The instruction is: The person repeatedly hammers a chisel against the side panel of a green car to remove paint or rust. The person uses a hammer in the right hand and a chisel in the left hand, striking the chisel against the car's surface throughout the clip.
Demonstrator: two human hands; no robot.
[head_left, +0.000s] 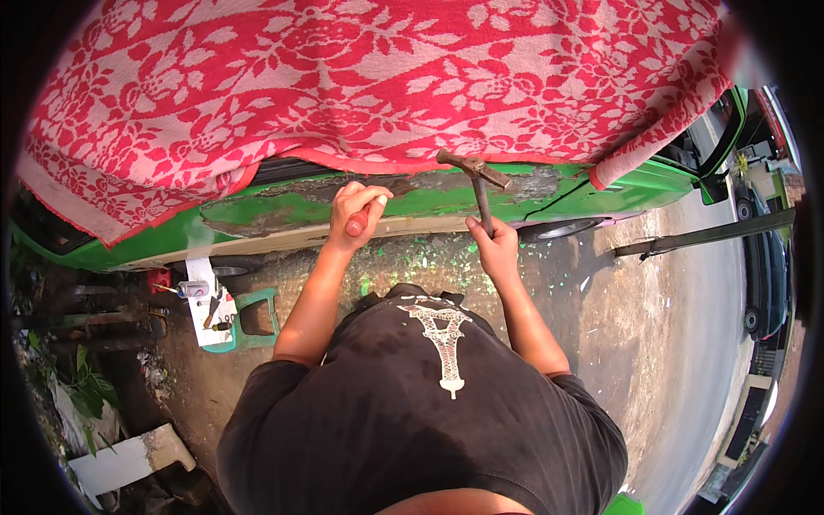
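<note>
My left hand [356, 210] grips a red-handled tool [356, 224], its working end hidden, in front of the green car body [571, 206]. My right hand [493, 249] holds a metal hammer [481, 197] by its shaft, with the head [472, 167] raised near the lower edge of a red-and-white floral cloth [360, 69] draped over the vehicle. Below the cloth, the body panel carries rough, scraped grey and brown patches [283, 210] among the green paint.
A green plastic chair [262, 300] bears paper, a can [193, 289] and small tools at left, beside plants and scrap [129, 455]. A metal post [699, 233] crosses at right; a dark car [760, 283] stands beyond. Paint flakes litter the ground [412, 262].
</note>
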